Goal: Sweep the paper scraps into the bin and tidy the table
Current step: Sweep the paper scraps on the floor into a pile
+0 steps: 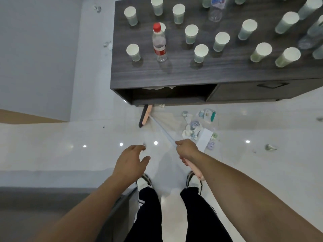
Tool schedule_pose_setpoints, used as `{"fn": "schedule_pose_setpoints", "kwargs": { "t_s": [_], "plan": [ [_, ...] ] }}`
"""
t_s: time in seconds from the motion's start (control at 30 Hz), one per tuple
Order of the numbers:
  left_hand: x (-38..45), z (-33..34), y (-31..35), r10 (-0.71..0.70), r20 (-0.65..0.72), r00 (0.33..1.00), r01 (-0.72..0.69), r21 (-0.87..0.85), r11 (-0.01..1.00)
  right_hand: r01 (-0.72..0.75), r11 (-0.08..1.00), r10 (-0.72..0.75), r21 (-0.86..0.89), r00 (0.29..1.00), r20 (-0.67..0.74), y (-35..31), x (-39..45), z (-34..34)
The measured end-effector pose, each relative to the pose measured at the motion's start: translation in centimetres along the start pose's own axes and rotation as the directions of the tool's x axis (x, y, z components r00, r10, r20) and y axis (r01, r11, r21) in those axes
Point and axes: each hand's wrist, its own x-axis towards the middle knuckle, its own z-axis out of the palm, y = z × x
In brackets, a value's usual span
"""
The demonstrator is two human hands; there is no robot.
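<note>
Right hand [187, 150]: fingers curled tight round the broom handle [162, 131], gripping it at the junction of the pale blue shaft and the pink end grip.
Left hand [131, 160]: fingers spread and relaxed, holding nothing, apart from the handle, above the floor.
Broom head [145, 116]: long narrow pink bar with dark bristles along one edge; it rests on the floor at the lower front edge of the table, below the open compartment.
Paper scraps [195, 127]: crumpled white, pale green and lilac pieces in a loose heap on the floor, to the right of the handle, near the right hand. Single scraps lie well apart at the far right and beside the table's left side.
Floor [70, 140]: glossy white tile with bright light reflections.
Table [174, 72]: dark grey wood-grain top, box-shaped, with an open compartment and a drawer front.
Paper cups [201, 53]: many white tapered cups standing upright, scattered over the top.
Bottle [159, 42]: clear plastic, red cap and red label, upright among the cups.
Second bottle [216, 9]: clear plastic, blue label, at the far edge.
</note>
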Motion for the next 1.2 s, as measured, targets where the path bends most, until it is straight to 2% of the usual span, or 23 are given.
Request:
{"fn": "schedule_pose_setpoints", "kwargs": {
  "t_s": [0.23,0.53,0.7,0.8,0.9,1.07,1.2],
  "plan": [
    [1.7,2.6,4.7,0.047,0.109,0.993,-0.054,0.066,0.996,-0.038,0.974,0.053,0.223,0.997,-0.063,3.8,1.3,-7.0],
    [3.0,3.8,15.8,0.238,0.186,0.953,-0.260,0.104,0.960,-0.116,0.913,0.200,0.391,0.962,-0.183,13.6,-6.4,-17.4],
    [2.4,4.2,18.7,0.309,0.202,0.929,-0.336,0.115,0.935,-0.159,0.869,0.290,0.468,0.931,-0.222,19.4,-10.9,-21.1],
    [1.7,3.6,18.5,0.343,0.197,0.919,-0.367,0.103,0.924,-0.191,0.866,0.357,0.462,0.883,-0.305,21.1,-13.0,-20.6],
    [1.0,2.3,16.7,0.364,0.181,0.914,-0.385,0.091,0.919,-0.195,0.867,0.367,0.459,0.872,-0.324,21.1,-15.4,-18.4],
    [0.2,-0.8,10.6,0.331,0.143,0.933,-0.340,0.042,0.939,-0.151,0.906,0.284,0.395,0.909,-0.304,18.7,-19.7,-11.8],
    [-0.5,-3.9,3.2,0.269,0.100,0.958,-0.271,0.006,0.963,-0.095,0.952,0.164,0.292,0.962,-0.220,13.6,-19.6,-3.8]
  ]
}}
